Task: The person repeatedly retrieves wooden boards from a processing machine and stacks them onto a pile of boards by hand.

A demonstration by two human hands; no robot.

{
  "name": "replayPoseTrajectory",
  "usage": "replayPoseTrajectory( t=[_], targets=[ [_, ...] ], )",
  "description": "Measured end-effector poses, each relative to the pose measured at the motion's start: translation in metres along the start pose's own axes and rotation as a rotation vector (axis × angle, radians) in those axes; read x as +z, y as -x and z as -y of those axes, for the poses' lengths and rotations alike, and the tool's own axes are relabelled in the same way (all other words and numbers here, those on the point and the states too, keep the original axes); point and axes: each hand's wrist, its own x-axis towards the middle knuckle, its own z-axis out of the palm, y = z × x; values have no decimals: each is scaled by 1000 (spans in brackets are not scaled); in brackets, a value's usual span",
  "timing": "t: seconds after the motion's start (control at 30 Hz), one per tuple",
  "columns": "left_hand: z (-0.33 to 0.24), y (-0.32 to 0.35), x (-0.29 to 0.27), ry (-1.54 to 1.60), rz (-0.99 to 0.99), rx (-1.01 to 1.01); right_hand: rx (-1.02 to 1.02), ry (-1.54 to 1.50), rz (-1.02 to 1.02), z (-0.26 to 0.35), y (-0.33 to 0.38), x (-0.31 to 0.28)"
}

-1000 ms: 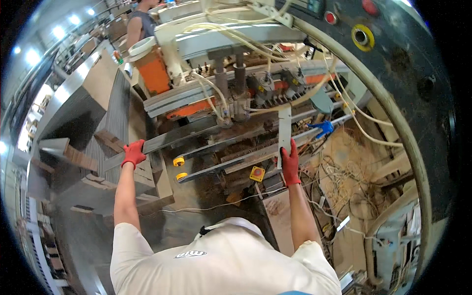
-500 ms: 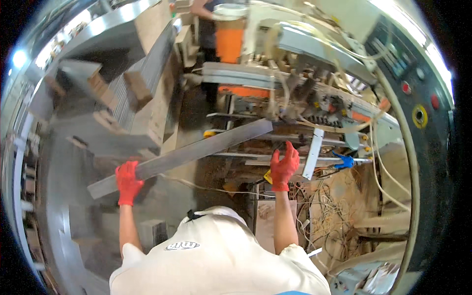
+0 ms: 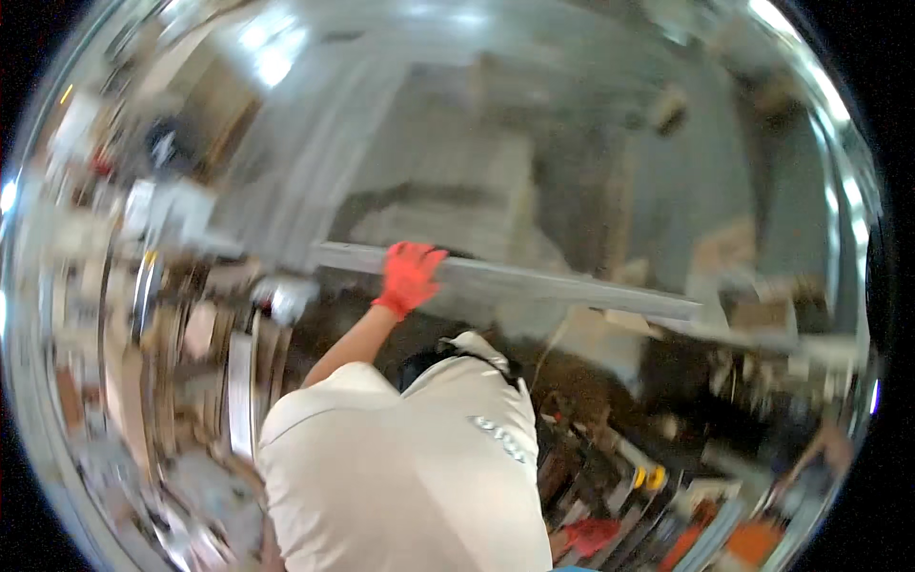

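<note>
Head view: the left hand (image 3: 410, 276), in a red glove, grips 1 long, flat grey plank (image 3: 534, 283) near its left end. The plank runs level across blurry grey floor (image 3: 315, 172). The right hand is out of sight. The shirt (image 3: 419, 467) looks smooth and pale.

Person seen from above: red work glove on the left hand (image 3: 410, 276), forearm bare, pale short-sleeved shirt with dark chest marking.

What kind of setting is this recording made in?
Probably a woodworking shop or factory, though the picture is blurred. A hand in a red glove grips a long grey board, pale stacked boards lie beyond it, and cluttered equipment fills the floor.
</note>
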Motion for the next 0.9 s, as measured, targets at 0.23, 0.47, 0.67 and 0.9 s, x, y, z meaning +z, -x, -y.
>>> replayPoseTrajectory(
  t=[0.23,0.47,0.67,0.9],
  targets=[
    [41,112,-7,54,65,-836,-223,-36,89,161,24,-21],
    [100,73,35,26,28,-1221,-166,7,102,184,40,-66],
    [198,49,90,-2,-26,-1306,-162,41,114,190,43,-92],
    [253,-1,85,-76,197,-1382,-147,73,126,193,60,-107]
  ],
)
